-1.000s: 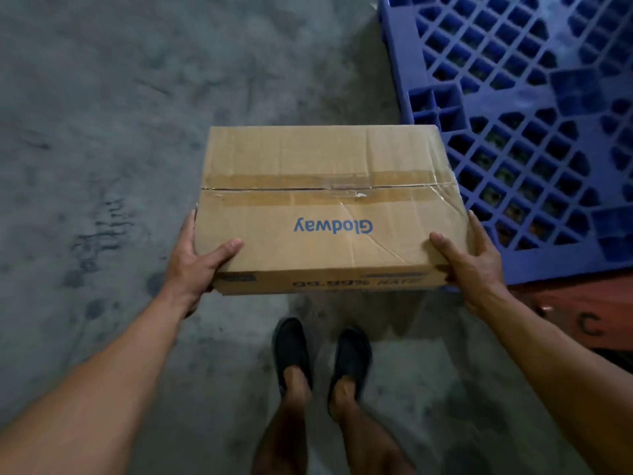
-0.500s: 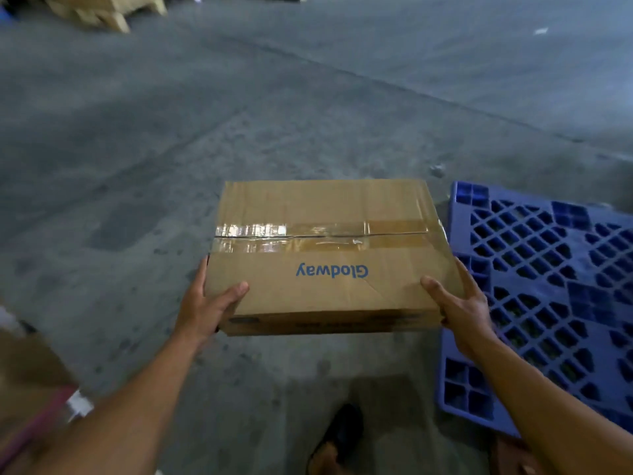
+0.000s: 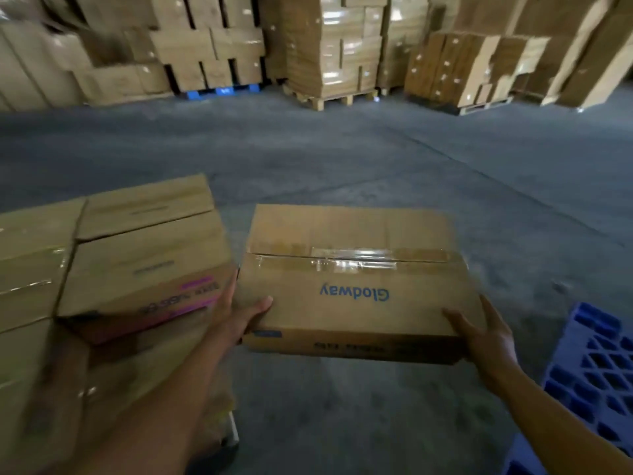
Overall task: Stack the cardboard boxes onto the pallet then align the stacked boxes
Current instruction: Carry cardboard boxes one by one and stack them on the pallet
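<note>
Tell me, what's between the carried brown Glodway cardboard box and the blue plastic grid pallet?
Head view: just the right hand gripping the box, then grey concrete floor up to the pallet.

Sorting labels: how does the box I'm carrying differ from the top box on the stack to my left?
The carried box is held in the air between the left hand and right hand; the stack box rests on other cartons. The carried box shows blue Glodway lettering; the stack box shows pink print. Both are brown cardboard.

Single head-worn view, forward and down, close over the hands (image 3: 359, 332), warehouse floor (image 3: 342, 159) beyond.
</note>
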A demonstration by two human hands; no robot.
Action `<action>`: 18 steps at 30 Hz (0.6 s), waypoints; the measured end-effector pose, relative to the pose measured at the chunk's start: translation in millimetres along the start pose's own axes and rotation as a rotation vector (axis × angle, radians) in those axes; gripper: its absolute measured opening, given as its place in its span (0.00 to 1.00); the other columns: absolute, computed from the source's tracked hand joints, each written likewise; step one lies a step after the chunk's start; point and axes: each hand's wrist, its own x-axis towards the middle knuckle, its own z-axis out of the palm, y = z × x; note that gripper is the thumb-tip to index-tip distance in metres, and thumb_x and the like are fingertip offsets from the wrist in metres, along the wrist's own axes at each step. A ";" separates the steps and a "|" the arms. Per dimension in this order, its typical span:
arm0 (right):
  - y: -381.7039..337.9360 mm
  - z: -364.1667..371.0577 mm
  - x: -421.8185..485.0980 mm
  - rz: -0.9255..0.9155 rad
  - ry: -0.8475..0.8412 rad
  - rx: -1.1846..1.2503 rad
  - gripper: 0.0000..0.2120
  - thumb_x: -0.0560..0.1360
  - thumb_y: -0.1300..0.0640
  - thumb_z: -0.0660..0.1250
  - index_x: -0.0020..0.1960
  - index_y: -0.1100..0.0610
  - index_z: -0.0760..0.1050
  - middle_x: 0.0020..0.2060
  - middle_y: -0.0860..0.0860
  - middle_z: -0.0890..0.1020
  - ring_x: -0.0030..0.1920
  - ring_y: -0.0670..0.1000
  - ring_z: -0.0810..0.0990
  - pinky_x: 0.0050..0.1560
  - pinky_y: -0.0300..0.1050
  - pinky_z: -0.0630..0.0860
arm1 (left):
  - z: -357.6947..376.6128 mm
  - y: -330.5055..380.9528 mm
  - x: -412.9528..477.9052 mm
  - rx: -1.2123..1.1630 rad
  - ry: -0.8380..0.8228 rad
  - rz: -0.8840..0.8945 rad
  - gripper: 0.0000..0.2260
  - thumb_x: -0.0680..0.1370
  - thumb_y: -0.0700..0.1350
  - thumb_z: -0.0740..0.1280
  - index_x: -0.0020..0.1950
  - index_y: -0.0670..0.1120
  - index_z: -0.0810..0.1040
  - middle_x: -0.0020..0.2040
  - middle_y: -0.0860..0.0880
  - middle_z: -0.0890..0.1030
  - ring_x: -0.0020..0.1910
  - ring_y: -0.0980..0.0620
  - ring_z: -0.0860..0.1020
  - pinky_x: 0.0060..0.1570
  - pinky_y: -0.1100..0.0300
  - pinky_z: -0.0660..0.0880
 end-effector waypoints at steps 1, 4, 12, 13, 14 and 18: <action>-3.4 7.8 -3.9 -0.022 -0.010 -0.028 0.43 0.65 0.34 0.77 0.75 0.41 0.65 0.67 0.52 0.75 0.63 0.58 0.77 0.62 0.66 0.77 | -12.4 -3.9 -10.6 -0.026 0.033 0.007 0.46 0.66 0.57 0.80 0.78 0.64 0.59 0.71 0.54 0.69 0.67 0.47 0.72 0.65 0.41 0.72; -16.8 32.8 -8.6 -0.052 -0.095 -0.059 0.37 0.69 0.40 0.76 0.74 0.43 0.67 0.61 0.54 0.78 0.55 0.55 0.79 0.60 0.62 0.78 | -45.0 -9.2 -43.2 -0.086 0.135 -0.011 0.46 0.66 0.55 0.81 0.78 0.63 0.60 0.73 0.51 0.70 0.67 0.49 0.73 0.64 0.47 0.73; -28.6 97.7 -35.5 -0.111 -0.233 0.033 0.26 0.74 0.58 0.76 0.68 0.45 0.72 0.49 0.50 0.80 0.44 0.48 0.78 0.53 0.44 0.73 | -106.8 -36.8 -109.8 -0.173 0.335 -0.037 0.39 0.72 0.43 0.78 0.78 0.57 0.63 0.64 0.52 0.76 0.58 0.48 0.77 0.55 0.47 0.77; -27.8 106.5 -40.6 -0.108 -0.251 0.039 0.26 0.74 0.58 0.76 0.67 0.44 0.71 0.50 0.50 0.80 0.45 0.49 0.79 0.53 0.44 0.74 | -116.4 -41.5 -117.0 -0.161 0.337 -0.056 0.39 0.71 0.43 0.78 0.77 0.57 0.64 0.63 0.51 0.78 0.56 0.48 0.79 0.52 0.48 0.79; -24.0 116.9 -43.4 -0.105 -0.271 0.030 0.26 0.74 0.59 0.76 0.67 0.44 0.72 0.52 0.51 0.81 0.45 0.49 0.80 0.52 0.43 0.75 | -127.5 -47.6 -123.1 -0.155 0.362 -0.093 0.39 0.68 0.46 0.80 0.76 0.56 0.66 0.62 0.51 0.79 0.54 0.48 0.80 0.50 0.47 0.81; -13.8 164.1 -58.5 -0.046 -0.330 0.050 0.29 0.72 0.60 0.77 0.70 0.48 0.74 0.56 0.54 0.83 0.48 0.50 0.82 0.54 0.44 0.76 | -178.0 -77.0 -128.4 -0.078 0.428 -0.128 0.38 0.62 0.57 0.82 0.69 0.53 0.75 0.55 0.47 0.82 0.50 0.45 0.82 0.40 0.48 0.82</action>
